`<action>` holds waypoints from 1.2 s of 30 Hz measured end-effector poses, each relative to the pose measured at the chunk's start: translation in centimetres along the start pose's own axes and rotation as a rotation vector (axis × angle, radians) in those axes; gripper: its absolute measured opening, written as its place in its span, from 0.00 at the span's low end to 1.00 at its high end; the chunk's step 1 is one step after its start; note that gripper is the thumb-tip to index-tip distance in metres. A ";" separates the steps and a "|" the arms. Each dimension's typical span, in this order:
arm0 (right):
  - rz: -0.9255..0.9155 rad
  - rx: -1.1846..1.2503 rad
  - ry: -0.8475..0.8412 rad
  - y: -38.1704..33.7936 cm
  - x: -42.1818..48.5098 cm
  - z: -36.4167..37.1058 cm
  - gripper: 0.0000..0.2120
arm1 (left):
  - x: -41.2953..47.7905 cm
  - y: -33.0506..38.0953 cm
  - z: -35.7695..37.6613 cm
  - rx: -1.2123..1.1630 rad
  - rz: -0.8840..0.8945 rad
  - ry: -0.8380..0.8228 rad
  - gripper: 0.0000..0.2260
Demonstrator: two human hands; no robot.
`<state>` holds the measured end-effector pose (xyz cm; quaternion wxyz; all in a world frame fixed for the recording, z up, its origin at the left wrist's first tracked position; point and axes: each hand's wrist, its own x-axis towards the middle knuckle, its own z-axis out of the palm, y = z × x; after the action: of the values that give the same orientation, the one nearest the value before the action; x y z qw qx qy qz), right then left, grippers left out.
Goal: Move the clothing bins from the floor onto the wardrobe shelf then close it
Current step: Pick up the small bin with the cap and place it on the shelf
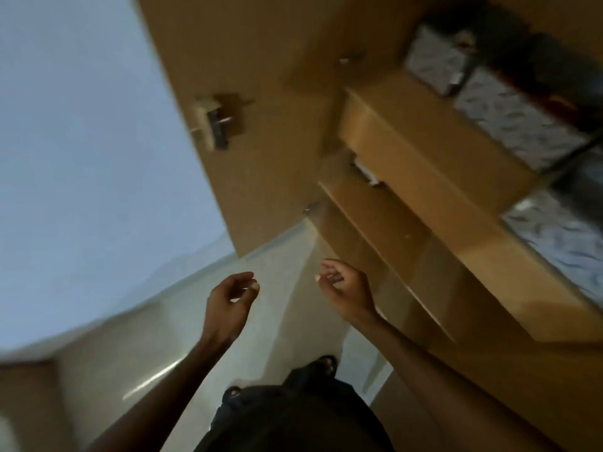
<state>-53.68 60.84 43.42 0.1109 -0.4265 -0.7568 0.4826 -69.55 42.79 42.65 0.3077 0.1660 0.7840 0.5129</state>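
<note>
The view was tilted and motion-blurred. The wall (pixel 81 141) filled the left side, with the wardrobe door (pixel 248 93) standing open beside it; a latch (pixel 213 120) was mounted on the door's inner face. Below the door lay the pale floor (pixel 146 347).

The left hand (pixel 230 303) hovered over the floor, just left of the wardrobe (pixel 424 164). Its grip was released, fingers loosely curled, grasping nothing. The right hand (pixel 346 290) hovered nearer the wardrobe, just in front of its lower shelf edges, apart from the left hand. Its grip was likewise released, fingers bent and empty.

Below the hands, dark shorts (pixel 293 419) and one foot (pixel 326 365) appeared against the floor.

Inside the wardrobe, right of the door, two grey patterned bins (pixel 434 60) (pixel 518 125) sat side by side, touching, on the upper shelf (pixel 424 151). A third bin (pixel 561 243) sat on a lower level at the far right edge. No bin appeared on the visible floor. Contents of the bins could not be determined through the blur.
</note>
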 end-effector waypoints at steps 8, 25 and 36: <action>-0.234 -0.142 -0.455 -9.4 -2.5 16.9 0.13 | -9.3 -8.5 -16.2 -0.079 -0.189 0.458 0.10; -0.840 -0.526 -1.505 -20.4 -17.5 45.5 0.12 | -33.5 -18.3 -21.7 -0.502 -0.663 1.520 0.13; -1.081 -0.769 -1.954 -14.9 -35.2 52.5 0.14 | -43.8 -22.8 -15.4 -0.815 -0.930 1.918 0.12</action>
<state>-70.67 -1.56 37.57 -0.4612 0.4942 -0.6985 0.2348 -45.23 -2.75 40.06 -0.2269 -0.7129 0.4567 0.4813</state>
